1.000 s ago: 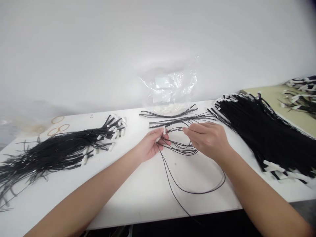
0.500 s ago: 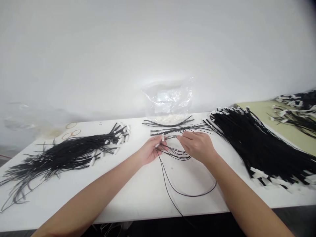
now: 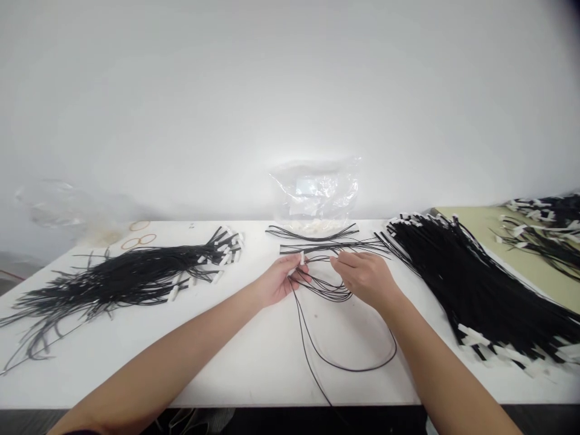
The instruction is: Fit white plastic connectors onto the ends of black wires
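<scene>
Between thumb and fingers, my left hand (image 3: pixel 278 281) grips a small white connector (image 3: pixel 302 258) with thin black wires (image 3: pixel 324 289) running from it. Those wires loop to the right between my two hands, and a longer pair hangs down in a curve toward the table's front edge. My right hand (image 3: pixel 365 275) is closed in a pinch at the right of the connector, its fingertips on the end of a black wire. Loose black wires (image 3: pixel 312 248) lie on the table just behind both hands.
On the white table (image 3: pixel 254 356), a bundle of black wires with white connectors (image 3: pixel 136 275) lies left. A larger wire pile (image 3: pixel 471 284) spreads right. A clear plastic bag (image 3: pixel 317 196) stands at the back, near rubber bands (image 3: pixel 145 239). More wires rest on a yellowish surface (image 3: pixel 480 226).
The whole scene sits slightly lower in view as the head camera shifts. Both hands keep nearly the same hold on the connector and wire.
</scene>
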`<state>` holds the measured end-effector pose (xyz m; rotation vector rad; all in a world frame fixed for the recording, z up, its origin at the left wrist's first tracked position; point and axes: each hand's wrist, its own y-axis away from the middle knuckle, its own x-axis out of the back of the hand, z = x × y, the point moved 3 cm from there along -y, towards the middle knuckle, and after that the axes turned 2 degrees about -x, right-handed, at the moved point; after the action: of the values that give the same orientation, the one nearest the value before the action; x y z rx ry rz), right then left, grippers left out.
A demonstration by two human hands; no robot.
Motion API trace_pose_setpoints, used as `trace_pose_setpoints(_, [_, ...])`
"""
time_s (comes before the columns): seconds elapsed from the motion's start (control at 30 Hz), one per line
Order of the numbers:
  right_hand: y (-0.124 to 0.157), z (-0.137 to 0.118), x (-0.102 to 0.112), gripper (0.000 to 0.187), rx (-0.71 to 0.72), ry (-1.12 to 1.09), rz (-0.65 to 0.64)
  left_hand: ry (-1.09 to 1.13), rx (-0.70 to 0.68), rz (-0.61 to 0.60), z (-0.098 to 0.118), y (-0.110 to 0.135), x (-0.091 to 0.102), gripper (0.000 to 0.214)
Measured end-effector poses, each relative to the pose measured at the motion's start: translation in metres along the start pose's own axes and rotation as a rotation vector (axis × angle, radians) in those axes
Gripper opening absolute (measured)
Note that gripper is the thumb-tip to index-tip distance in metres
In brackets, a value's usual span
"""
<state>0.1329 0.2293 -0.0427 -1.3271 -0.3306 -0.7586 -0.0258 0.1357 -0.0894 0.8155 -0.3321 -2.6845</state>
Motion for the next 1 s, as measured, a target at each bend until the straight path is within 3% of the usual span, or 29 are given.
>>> trace_pose_setpoints(0.43, [-0.0025, -0.0060, -0.0001, 0.019, 0.001, 0.101, 0.020, -0.030, -0.014, -0.007, -0.0002, -0.0001, 0.0000, 0.021])
trace_pose_setpoints(0.67, [-0.0033, -0.0059, 0.0026, 0.047, -0.025, 0.052, -0.024, -0.053, -0.004, -0.034, -0.0018, -0.0002, 0.0012, 0.022])
trace_pose_setpoints(0.87, [-0.0023, -0.0069, 0.0006, 0.046, -0.015, 0.009, -0.060, -0.051, 0.007, -0.036, -0.0011, -0.0002, 0.0009, 0.022])
trace_pose_setpoints(1.0, [-0.0020, -0.0092, -0.0015, 0.036, -0.066, -0.057, -0.065, -0.055, 0.013, -0.048, -0.0009, 0.0005, -0.0004, 0.022])
